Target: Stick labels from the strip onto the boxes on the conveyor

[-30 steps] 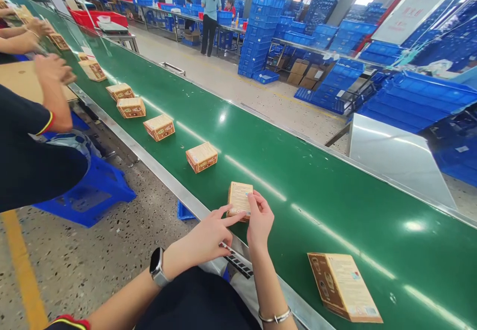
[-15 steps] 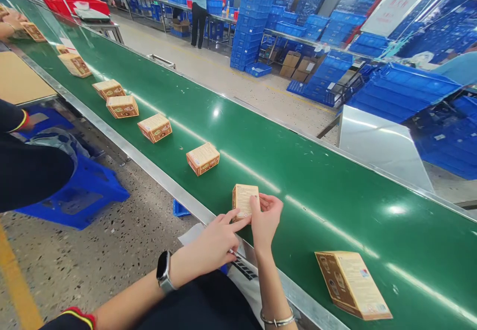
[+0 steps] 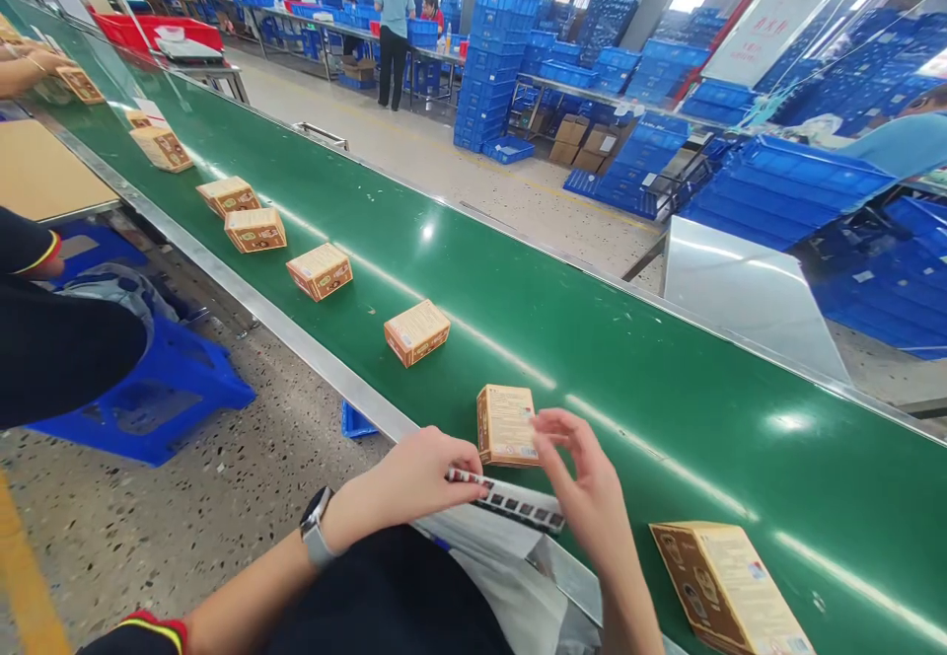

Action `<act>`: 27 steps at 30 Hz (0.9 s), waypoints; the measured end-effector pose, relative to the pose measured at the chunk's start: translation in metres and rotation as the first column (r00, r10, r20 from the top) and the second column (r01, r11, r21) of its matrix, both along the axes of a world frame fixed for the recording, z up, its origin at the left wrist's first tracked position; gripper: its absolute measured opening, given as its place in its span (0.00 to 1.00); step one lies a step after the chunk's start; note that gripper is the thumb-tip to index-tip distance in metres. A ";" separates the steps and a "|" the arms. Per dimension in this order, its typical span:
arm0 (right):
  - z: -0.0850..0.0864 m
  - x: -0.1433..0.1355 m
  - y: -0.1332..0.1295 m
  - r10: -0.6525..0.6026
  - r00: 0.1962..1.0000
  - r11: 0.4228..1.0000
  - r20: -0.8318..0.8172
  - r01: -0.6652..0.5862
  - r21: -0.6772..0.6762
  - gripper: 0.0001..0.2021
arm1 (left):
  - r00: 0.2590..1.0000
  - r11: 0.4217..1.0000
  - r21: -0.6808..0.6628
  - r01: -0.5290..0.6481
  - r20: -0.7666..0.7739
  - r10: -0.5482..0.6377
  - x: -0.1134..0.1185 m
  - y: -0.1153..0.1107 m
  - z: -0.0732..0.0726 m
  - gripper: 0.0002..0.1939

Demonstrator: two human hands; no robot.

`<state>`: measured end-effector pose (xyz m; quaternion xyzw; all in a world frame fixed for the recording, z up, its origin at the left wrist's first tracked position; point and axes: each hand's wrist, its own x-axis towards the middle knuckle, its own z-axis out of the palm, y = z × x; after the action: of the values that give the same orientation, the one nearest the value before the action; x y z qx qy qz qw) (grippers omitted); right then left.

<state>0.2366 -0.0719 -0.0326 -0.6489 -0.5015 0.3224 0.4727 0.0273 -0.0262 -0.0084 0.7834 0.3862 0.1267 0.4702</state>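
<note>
My left hand (image 3: 425, 477) grips one end of a narrow pale strip of stickers (image 3: 522, 507) with a row of dark squares, held over the near edge of the green conveyor belt (image 3: 592, 359). A small brown and cream carton (image 3: 507, 423) lies on the belt just beyond the strip. Beside its right side is my right hand (image 3: 581, 477), slightly blurred, thumb and fingers curved and apart with nothing visible in them. Whether its fingertips touch the carton, I cannot tell. A similar carton (image 3: 729, 586) lies farther right, cut off by the frame's bottom.
Several more cartons (image 3: 418, 331) sit in a line up the belt to the left. A co-worker's hand (image 3: 44, 63) is by a far carton. A blue plastic stool (image 3: 170, 389) stands at left. Past the belt are a metal table (image 3: 747, 290) and stacked blue crates (image 3: 492, 63).
My left hand has drawn back from the carton, and the sticker strip now shows fully. My right hand has come off the carton's face to its right. The cartons appear slightly lower and farther right.
</note>
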 end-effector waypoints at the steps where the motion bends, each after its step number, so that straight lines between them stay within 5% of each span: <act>1: 0.007 0.000 -0.009 0.157 0.986 0.988 0.057 -0.157 -0.018 0.13 | 1.000 0.999 -0.022 -0.023 0.000 0.023 -0.001 0.002 0.004 0.02; 3: 0.016 -0.002 -0.021 0.324 0.935 0.946 0.145 -0.322 -0.037 0.10 | 0.999 0.998 -0.057 -0.033 0.011 0.033 -0.003 0.005 0.010 0.03; 12: 0.009 0.000 -0.031 0.334 0.895 0.936 0.295 -0.352 0.007 0.11 | 1.000 0.979 -0.202 0.015 0.013 -0.013 -0.008 0.008 0.009 0.08; 19: -0.029 0.021 -0.033 -0.051 0.778 0.994 0.626 -0.024 0.111 0.27 | 0.998 0.978 -0.204 0.050 -0.018 -0.055 -0.008 0.005 0.008 0.08; 27: -0.063 0.029 -0.049 -0.096 0.905 0.978 0.414 0.163 -0.129 0.38 | 0.996 0.977 -0.198 0.077 -0.032 -0.085 -0.008 0.007 0.006 0.08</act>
<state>0.2654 -0.1205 -0.0955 -0.7694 -0.5166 0.1881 0.3251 0.0189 -0.0197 -0.0021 0.7506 0.3739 0.0529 0.5422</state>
